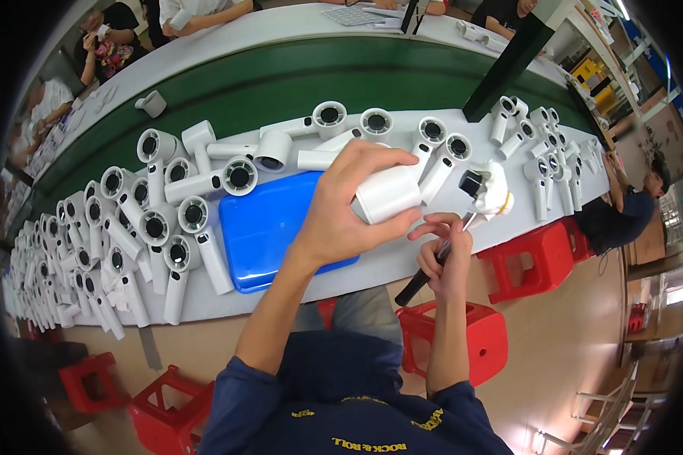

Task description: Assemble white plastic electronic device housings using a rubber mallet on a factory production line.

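Observation:
My left hand (341, 205) grips a white hair dryer (388, 195) by its rounded barrel, with the thumb below and the fingers over the top. Its handle is hidden, or points out of sight. In my right hand (448, 258) is a slim tool with a black handle (413, 288) and a thin, light shaft that points up and away. The tool's tip is too small to make out. Just beyond that hand lies a bunched white cloth (495, 189) with a yellow band, beside a small black block (470, 183).
A blue tray (269, 258) lies under my left forearm on the white table. Many white hair dryers (155, 227) crowd the left side, and several more (542, 163) stand at the right. A black post (508, 72) rises behind. Red stools (463, 341) stand below; people sit around.

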`<act>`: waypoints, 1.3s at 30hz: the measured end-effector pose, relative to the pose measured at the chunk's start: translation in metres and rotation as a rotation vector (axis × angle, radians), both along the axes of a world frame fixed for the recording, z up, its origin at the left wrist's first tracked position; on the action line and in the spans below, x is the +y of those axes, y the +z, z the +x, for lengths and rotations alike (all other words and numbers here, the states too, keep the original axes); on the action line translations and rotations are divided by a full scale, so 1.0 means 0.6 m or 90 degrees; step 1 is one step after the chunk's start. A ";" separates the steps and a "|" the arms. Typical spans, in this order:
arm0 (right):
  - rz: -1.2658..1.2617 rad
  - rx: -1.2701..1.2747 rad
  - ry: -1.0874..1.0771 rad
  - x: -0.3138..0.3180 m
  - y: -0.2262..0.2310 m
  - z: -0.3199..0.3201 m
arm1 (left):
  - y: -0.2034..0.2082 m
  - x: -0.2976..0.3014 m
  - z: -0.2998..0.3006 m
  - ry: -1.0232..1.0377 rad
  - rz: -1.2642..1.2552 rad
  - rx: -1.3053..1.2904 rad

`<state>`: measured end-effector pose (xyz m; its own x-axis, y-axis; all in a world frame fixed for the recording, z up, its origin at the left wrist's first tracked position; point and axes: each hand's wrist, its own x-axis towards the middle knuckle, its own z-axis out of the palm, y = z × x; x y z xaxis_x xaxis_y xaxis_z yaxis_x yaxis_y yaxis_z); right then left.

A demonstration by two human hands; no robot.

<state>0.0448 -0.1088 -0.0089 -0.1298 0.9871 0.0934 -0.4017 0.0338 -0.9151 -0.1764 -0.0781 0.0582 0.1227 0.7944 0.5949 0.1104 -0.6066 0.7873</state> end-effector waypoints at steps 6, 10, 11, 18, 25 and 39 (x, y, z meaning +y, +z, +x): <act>-0.064 0.163 0.050 0.023 -0.050 0.016 | -0.003 -0.021 0.020 0.106 0.137 0.065; -0.062 0.152 0.037 0.022 -0.040 0.020 | -0.037 -0.019 0.042 0.091 0.106 0.071; -0.062 0.147 0.028 0.019 -0.044 0.017 | -0.034 -0.019 0.045 0.082 0.109 0.090; -0.104 0.067 0.044 0.016 -0.027 0.011 | 0.016 -0.031 0.042 0.168 0.112 0.016; -0.116 0.117 0.075 0.018 -0.025 0.024 | -0.011 -0.023 0.084 0.099 0.070 0.098; -0.175 0.151 0.044 0.005 -0.015 0.018 | -0.094 -0.036 0.089 0.030 -0.197 0.035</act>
<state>0.0555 -0.1058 -0.0177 -0.2034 0.9692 -0.1388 -0.5967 -0.2351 -0.7672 -0.1228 -0.0998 0.0020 0.1066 0.9425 0.3168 0.1804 -0.3317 0.9260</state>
